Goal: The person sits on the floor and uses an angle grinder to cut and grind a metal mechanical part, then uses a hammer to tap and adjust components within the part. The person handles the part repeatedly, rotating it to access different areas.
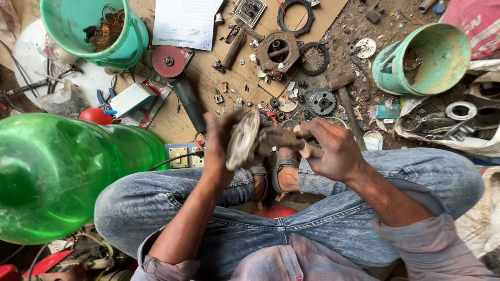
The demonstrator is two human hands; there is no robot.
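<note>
Green plastic bottle is filling the left of frame. At centre, I am gripping a round metal disc edge-on in my left hand, while my right hand is pinching a dark part against it. A small gear is lying above.

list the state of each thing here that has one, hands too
left hand: fingers shut on the round metal disc, held on edge
right hand: fingers shut on a dark part against the disc
green bottle: lying on its side
left bucket: open, wire scraps inside
right bucket: tipped, mouth showing
angle grinder: lying flat on the cardboard
</note>
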